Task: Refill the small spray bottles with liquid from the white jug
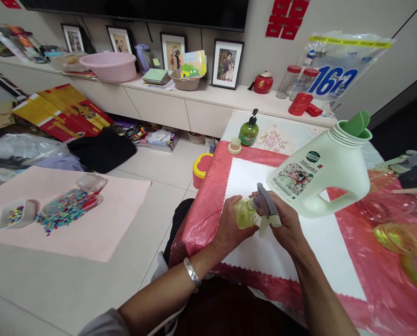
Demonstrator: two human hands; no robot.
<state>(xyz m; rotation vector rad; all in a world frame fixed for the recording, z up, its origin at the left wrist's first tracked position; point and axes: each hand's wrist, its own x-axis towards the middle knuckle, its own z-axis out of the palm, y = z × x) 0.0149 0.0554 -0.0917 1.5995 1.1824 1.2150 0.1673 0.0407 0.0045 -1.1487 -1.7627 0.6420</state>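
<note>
Over the white sheet [260,254] I hold a small spray bottle with pale yellow-green contents. My left hand [228,224] wraps around the spray bottle's clear body [245,214]. At its neck, my right hand [285,217] closes on the grey and whitish spray head [266,205]; the exact fit of head and neck is partly covered by my fingers. Just beyond my right hand stands a large pale green jug [320,163] with its mouth uncapped and a green spout piece [357,125] in it. A translucent cap [234,146] rests at the table's far left edge.
A green pump bottle [248,130] stands at the table's far side. Other spray bottles [397,238] lie along the right on the red table cover [208,205]. To the left, colourful small pieces [66,207] lie on a pink mat [100,233]. A cabinet [159,102] runs behind.
</note>
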